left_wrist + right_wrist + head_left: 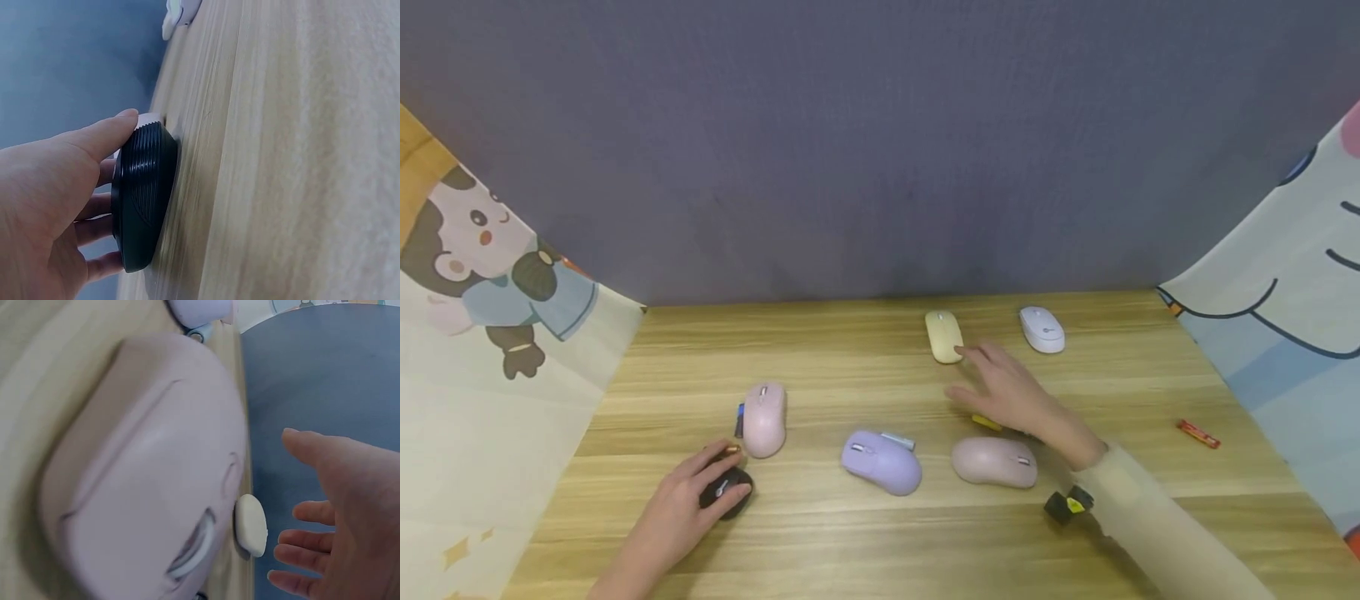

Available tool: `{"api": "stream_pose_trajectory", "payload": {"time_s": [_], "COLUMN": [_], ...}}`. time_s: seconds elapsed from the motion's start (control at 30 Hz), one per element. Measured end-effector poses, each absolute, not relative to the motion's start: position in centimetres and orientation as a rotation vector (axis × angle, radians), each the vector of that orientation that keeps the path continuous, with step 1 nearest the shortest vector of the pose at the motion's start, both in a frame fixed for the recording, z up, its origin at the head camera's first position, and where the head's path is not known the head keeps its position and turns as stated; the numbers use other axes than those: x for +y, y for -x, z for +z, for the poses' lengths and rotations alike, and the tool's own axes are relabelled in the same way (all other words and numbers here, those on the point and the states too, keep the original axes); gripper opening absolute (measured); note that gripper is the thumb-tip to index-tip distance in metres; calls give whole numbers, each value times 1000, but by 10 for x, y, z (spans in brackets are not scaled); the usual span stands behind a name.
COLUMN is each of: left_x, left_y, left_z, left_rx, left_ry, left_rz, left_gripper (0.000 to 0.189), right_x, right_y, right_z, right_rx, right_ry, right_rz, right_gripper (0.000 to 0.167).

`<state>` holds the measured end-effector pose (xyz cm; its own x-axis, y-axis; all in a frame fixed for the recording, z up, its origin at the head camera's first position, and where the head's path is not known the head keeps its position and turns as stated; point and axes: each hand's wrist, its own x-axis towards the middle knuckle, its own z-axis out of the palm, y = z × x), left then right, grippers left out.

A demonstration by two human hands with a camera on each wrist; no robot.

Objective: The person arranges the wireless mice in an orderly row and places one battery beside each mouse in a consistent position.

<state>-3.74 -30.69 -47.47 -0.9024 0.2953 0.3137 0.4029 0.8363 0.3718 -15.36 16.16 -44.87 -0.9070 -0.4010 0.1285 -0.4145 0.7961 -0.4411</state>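
My left hand (pixel 679 502) grips a black computer mouse (pixel 727 483) on the wooden table at the front left. In the left wrist view, the thumb lies along the mouse's ribbed side (pixel 145 169) and the other fingers reach round its far side. My right hand (pixel 1013 398) hovers with fingers spread, holding nothing. Its fingertips overlap the lower edge of a pale yellow mouse (pixel 942 333) in the head view, but the right wrist view shows a gap between the hand and that mouse (pixel 251 525). Below the right hand lies a pink mouse (pixel 992 461).
Another pink mouse (pixel 764 421) lies beyond the left hand, with a small blue item (pixel 740 420) beside it. A purple mouse (pixel 886 465) sits mid-table against a light blue stick (pixel 898 441). A white mouse (pixel 1042 330) stands back right, a red packet (pixel 1198 434) far right.
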Motion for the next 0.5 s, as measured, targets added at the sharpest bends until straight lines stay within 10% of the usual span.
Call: {"api": "stream_pose_trajectory", "payload": {"time_s": [0.5], "left_x": [-307], "left_y": [34], "left_z": [-473], "left_rx": [-2815], "left_ry": [537], "left_rz": [-593], "left_gripper": [44], "right_x": [180], "right_y": [128], "right_z": [-462], "right_rx": [-2908], "right_ry": [-929], "right_rz": [734], "right_gripper": [68]}}
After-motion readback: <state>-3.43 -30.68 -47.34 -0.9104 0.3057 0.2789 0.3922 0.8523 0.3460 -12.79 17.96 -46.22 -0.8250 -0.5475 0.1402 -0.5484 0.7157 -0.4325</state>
